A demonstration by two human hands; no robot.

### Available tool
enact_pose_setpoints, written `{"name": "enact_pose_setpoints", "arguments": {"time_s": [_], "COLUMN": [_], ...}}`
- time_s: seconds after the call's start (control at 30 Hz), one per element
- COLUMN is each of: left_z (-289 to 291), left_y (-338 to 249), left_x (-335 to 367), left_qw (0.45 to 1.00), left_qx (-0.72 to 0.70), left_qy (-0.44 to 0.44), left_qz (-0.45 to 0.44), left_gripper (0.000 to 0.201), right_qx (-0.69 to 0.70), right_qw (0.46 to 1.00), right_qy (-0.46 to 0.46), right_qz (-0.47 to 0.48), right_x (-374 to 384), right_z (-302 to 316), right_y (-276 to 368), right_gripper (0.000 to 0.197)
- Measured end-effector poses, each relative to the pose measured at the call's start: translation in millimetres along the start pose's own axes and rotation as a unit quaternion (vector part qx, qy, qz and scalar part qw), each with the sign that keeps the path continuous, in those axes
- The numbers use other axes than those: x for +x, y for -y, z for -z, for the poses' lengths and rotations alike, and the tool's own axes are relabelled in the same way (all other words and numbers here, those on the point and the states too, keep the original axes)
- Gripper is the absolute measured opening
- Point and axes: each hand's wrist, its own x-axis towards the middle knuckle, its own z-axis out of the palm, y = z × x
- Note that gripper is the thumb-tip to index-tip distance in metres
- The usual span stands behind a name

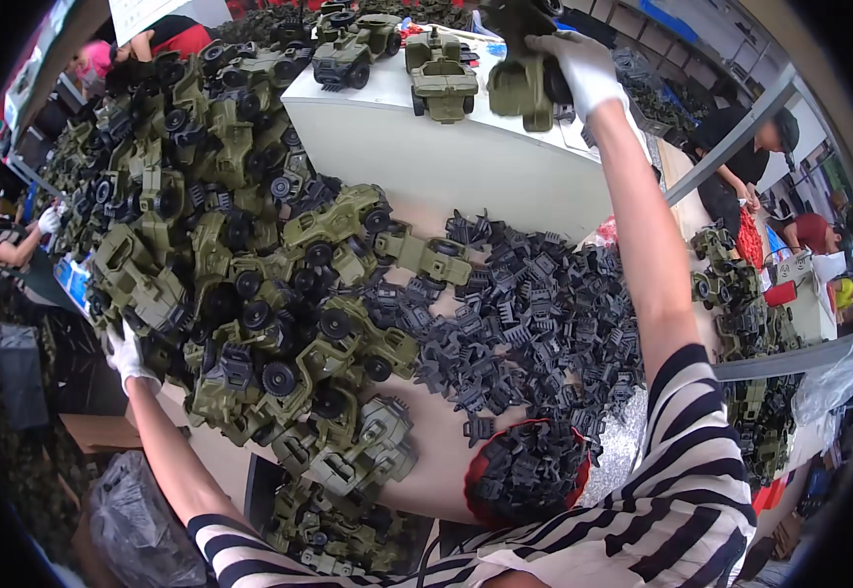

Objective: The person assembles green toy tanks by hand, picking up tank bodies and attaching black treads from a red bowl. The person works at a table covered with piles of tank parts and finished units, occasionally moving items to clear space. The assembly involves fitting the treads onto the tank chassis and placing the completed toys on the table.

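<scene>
My right hand (583, 71), in a white glove, is closed on an olive-green toy jeep (519, 90), held upended over the right end of a white box-like stand. On that stand two more toy jeeps (443, 83) stand on their wheels. My left hand (130, 359), also gloved in white, is at the left edge of a big heap of toy jeeps (240, 225). Its fingers are stretched out beside a larger green jeep (140, 279), and it holds nothing that I can see.
Right of the jeep heap lies a pile of small black plastic parts (534, 314). A red bowl (472, 495) nearby holds more of them. Below the heap are more jeeps (338, 534). A metal rail (789, 363) runs at the right. Other people work at both sides.
</scene>
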Motion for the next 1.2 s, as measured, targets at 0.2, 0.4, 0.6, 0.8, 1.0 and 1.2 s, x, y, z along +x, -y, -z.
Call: {"name": "enact_pose_setpoints", "arguments": {"time_s": [0.2,0.4,0.6,0.8,1.0,1.2], "left_z": [-49.9,-70.8,-54.2,-58.9,-66.0,-47.2], "left_y": [-25.0,-64.8,-76.8,-49.7,-37.2,21.8], "left_x": [-15.7,-71.8,-92.7,-57.5,-61.0,-36.0], "left_qw": [0.993,0.996,0.961,0.898,0.954,0.947], "left_qx": [0.112,0.038,0.271,0.419,0.284,-0.297], "left_qy": [0.03,0.062,0.054,0.125,0.083,0.097], "left_qz": [-0.016,0.059,0.022,-0.041,-0.046,0.068], "left_gripper": [0.093,0.094,0.098,0.058,0.065,0.074], "right_qx": [-0.263,-0.316,-0.257,-0.486,-0.528,-0.418], "right_qw": [0.956,0.944,0.87,0.642,0.614,0.774], "right_qy": [0.077,0.06,0.185,0.475,0.471,0.372], "right_qz": [-0.1,-0.067,0.378,0.356,0.349,0.295], "right_x": [99.1,64.9,-85.1,-105.0,-107.7,-114.9], "right_z": [-29.2,-41.2,-106.4,-239.1,-260.4,-183.5], "right_y": [-63.5,-35.4,-5.8,-43.9,-36.4,80.9], "right_gripper": [0.042,0.069,0.049,0.096,0.059,0.053]}}
